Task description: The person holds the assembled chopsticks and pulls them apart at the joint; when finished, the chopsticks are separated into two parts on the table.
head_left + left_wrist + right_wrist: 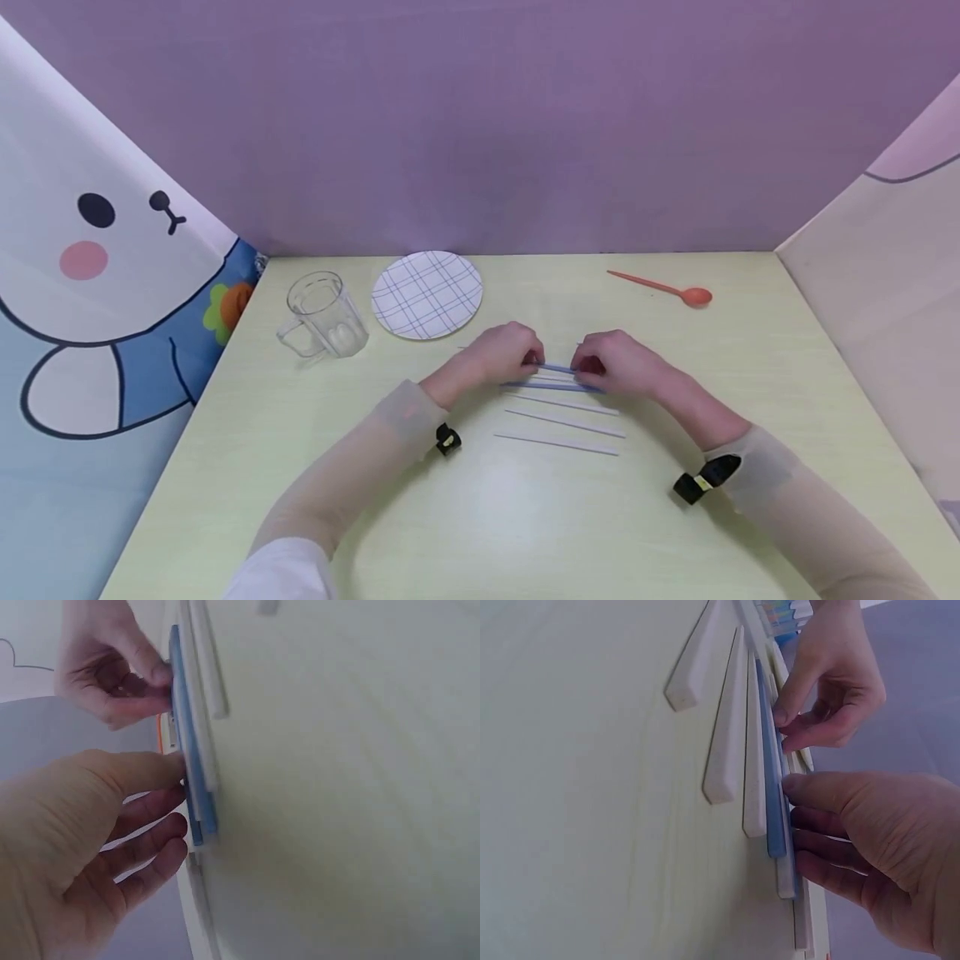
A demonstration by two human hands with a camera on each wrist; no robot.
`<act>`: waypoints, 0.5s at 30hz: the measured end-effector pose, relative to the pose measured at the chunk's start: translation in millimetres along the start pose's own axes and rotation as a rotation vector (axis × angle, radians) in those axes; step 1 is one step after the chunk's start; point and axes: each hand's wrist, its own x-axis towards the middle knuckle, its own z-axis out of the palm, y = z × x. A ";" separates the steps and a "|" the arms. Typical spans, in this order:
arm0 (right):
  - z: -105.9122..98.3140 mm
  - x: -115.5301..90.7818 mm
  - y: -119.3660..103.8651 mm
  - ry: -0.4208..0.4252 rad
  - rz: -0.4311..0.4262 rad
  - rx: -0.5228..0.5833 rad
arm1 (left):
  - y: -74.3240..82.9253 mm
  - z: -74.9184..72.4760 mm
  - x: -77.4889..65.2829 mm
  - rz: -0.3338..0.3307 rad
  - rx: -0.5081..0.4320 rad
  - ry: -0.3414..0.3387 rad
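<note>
Together, the left hand [501, 352] and right hand [624, 364] pinch the far blue stick [558, 368], each grip narrow, near white sticks [565, 422].

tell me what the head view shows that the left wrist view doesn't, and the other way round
Only the head view: the clear mug, the patterned face of the plate, the whole orange spoon.

Only the left wrist view: the palm side of the left hand, and the far blue stick's left end.

Both: the left and right hand at that stick, with white sticks nearby.
</note>
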 end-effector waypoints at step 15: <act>0.8 5.6 -5.9 0.054 -0.024 -0.034 | -0.1 2.7 -8.2 0.004 -0.045 0.108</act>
